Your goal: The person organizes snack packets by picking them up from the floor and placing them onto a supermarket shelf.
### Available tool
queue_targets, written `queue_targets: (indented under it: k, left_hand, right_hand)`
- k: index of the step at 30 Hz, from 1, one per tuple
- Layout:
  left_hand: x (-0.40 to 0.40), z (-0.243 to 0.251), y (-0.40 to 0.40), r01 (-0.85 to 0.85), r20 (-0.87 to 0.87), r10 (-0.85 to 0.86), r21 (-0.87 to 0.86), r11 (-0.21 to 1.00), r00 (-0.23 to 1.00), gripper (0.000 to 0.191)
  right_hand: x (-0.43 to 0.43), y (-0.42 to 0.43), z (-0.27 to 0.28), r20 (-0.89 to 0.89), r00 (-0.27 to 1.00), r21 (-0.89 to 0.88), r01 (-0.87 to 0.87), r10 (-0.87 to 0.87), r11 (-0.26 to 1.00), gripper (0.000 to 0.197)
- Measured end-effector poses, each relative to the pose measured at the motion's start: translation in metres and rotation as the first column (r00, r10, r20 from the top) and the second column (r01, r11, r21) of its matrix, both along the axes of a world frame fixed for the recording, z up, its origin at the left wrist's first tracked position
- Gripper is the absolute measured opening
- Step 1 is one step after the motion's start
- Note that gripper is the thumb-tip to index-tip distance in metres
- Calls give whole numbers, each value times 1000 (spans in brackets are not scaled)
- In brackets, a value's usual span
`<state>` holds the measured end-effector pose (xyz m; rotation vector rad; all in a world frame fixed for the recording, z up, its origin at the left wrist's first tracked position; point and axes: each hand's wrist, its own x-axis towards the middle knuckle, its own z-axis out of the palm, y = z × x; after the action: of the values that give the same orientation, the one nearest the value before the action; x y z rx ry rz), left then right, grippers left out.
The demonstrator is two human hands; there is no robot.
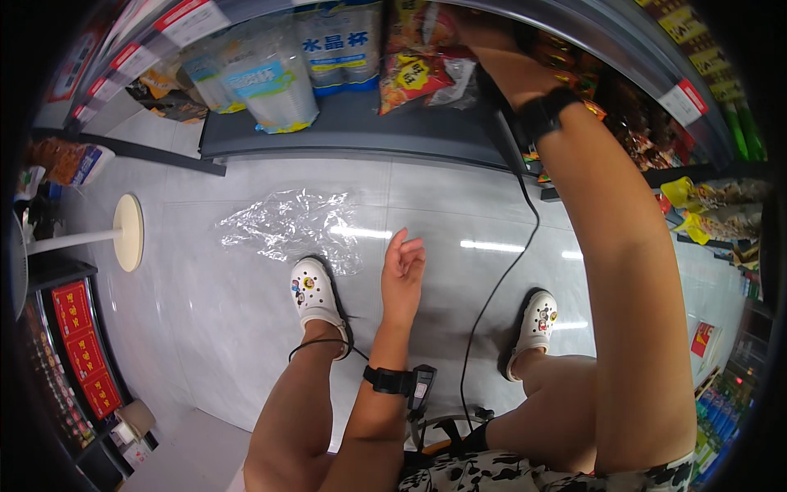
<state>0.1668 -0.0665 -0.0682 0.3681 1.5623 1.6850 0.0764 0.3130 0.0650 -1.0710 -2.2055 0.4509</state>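
Note:
My left hand [404, 264] hangs over the floor with its fingers loosely curled and nothing in them. The right arm reaches up onto a dark shelf, where my right hand [486, 37] is in shadow beside red snack bags [409, 77]. Its fingertips are too dim to show whether they grip anything. Left of those bags stand a pack of clear plastic cups [270, 92] and a larger blue-and-clear pack of cups [338, 46]. Each wrist wears a black strap; the left strap [391, 380] carries a small device.
Crumpled clear plastic film [295, 227] lies on the grey tile floor [209, 320] by my left white clog [315, 289]. A black cable [492, 286] runs down from the shelf [356, 132] between my legs. A round-based stand [128, 232] is at the left, with stocked shelving on both sides.

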Motion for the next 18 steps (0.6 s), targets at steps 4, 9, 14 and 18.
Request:
queue_targets:
  k: [4,9,14,18]
  left_hand:
    - [-22,-4,-11,-89,14,88,51,995,996,48]
    - [-36,-3,-19,-162,65,156,103,981,986,48]
    - [-37,21,-20,-160,20,159,19,987,987,47]
    - [-29,37,-22,-180,45,178,40,983,983,46]
  right_hand:
    - [-22,-1,10,-111,993,-26,34,-36,999,16]
    - [-9,-32,20,-449,893,-110,-43,-11,993,12]
    - [20,-95,24,-715,695,-267,-174,-73,948,9]
    - [49,-152,31,-786,571,-441,-248,-238,862,5]
